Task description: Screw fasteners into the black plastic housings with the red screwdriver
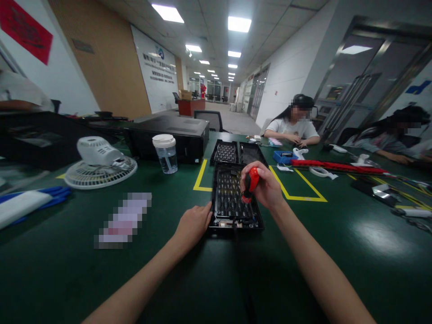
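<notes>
A black open case (232,228) with rows of small dark rounded parts lies on the green table. My right hand (265,185) is closed round a red and black screwdriver handle (251,182), held upright over the right part of the case; its tip cannot be made out. Against the case's left edge rests my left hand (195,221), its fingers close together along the side. Behind the case are a black tray with similar rounded parts (226,152) and a black cover (253,154).
A white fan (97,162), a lidded clear cup (166,155) and a large black box (168,135) stand to the left. At the right are a blue tray (285,157), a red strip (340,166) and white tools. A person (293,123) sits across the table.
</notes>
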Available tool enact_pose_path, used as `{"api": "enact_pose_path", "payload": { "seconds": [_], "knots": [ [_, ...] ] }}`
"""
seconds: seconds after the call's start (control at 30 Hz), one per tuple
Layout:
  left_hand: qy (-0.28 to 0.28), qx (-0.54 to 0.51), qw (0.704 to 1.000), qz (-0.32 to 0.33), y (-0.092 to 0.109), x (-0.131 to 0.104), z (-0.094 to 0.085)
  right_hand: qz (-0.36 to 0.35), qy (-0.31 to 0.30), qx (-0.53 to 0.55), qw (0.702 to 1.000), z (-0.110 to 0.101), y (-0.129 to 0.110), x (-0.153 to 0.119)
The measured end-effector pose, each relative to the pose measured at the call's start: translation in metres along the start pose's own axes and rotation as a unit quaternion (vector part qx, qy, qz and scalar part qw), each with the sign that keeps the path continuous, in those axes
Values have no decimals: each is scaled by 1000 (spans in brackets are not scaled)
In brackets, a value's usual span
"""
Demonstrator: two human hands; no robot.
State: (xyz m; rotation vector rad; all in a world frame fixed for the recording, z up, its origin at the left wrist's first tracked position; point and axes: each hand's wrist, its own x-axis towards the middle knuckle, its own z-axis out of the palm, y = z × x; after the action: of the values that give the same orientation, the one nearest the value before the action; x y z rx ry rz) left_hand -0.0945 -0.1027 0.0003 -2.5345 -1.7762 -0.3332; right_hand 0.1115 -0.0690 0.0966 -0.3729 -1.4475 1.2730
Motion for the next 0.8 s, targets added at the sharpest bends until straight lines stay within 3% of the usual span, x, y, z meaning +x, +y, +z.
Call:
{"api": "enact_pose_path", "payload": {
  "seconds": [0.8],
  "knots": [
    [-6,-3,1000,0,2,-1,-4,-6,-8,-43,999,-8,-5,-2]
  ]
}}
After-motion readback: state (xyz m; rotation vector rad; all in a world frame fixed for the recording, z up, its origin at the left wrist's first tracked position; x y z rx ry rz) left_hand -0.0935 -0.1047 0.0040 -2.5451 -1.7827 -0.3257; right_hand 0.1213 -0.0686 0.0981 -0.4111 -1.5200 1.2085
